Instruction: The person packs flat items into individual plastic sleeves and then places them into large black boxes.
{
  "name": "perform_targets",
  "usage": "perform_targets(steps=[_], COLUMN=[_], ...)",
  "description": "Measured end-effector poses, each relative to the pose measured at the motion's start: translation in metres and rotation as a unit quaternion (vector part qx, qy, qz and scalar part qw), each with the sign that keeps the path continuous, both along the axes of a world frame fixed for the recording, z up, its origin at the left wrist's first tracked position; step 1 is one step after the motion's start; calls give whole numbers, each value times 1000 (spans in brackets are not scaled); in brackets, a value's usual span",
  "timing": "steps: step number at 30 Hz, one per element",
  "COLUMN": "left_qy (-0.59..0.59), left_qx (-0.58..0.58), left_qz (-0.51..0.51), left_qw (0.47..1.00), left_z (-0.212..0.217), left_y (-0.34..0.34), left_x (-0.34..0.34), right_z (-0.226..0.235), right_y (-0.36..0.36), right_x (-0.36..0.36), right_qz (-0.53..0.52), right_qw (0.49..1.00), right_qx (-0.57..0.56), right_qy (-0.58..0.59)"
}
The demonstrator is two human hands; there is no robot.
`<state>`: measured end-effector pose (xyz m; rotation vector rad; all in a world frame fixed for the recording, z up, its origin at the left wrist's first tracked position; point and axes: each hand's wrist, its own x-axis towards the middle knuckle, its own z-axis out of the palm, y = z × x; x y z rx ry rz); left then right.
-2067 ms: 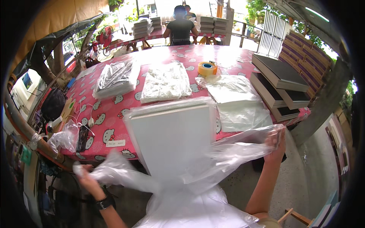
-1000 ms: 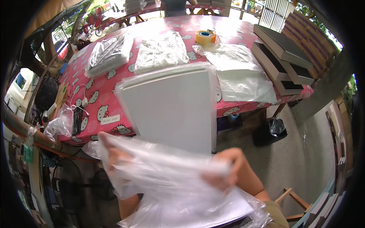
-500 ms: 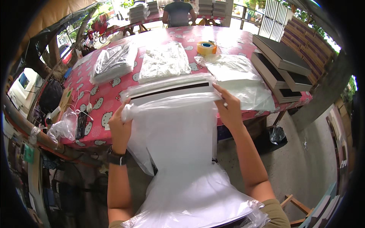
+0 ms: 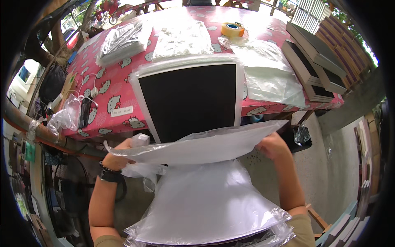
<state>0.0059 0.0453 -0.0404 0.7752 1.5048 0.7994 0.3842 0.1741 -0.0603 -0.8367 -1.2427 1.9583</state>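
A flat black panel with a white border (image 4: 191,101) rests on the table's near edge and juts toward me, a clear wrap showing around its far rim. Across its near end a translucent plastic sheet (image 4: 205,142) is stretched between my hands. My left hand (image 4: 119,155) is closed on the sheet's left end, where bunched plastic hangs below the fingers. At the right end, my right hand (image 4: 273,146) grips the sheet, its fingertips partly hidden. Closer to me lies a stack of white sheets in clear plastic (image 4: 210,201), with a dark edge along the bottom.
The table (image 4: 111,88) has a pink patterned cover. On it are plastic-wrapped stacks (image 4: 123,43), crumpled clear plastic (image 4: 183,39), a tape roll (image 4: 232,29), more plastic (image 4: 273,78) and thick dark-topped boards (image 4: 314,53). Cables and a black phone-like object (image 4: 84,112) lie at left.
Both hands have pulled the plastic sheet toward me and moved apart, uncovering the panel's black face. A small white label now shows on the table at left. The view has tilted down.
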Motion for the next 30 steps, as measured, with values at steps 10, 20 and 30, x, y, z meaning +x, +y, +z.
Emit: perform_targets(steps=[10,20,30], left_qy=[268,608,-60], left_qx=[10,294,460], left_qz=[78,277,203], left_qw=[960,683,862], left_z=[-235,-210,42], left_y=[-28,-26,20], left_x=[29,-37,55], right_z=[-224,-91,-104], right_y=[-25,16,-47], right_x=[-1,-13,-68], right_qz=[-156,-120,543], right_qw=[911,868,775], right_qx=[189,309,266], right_qy=[-332,-369,-183])
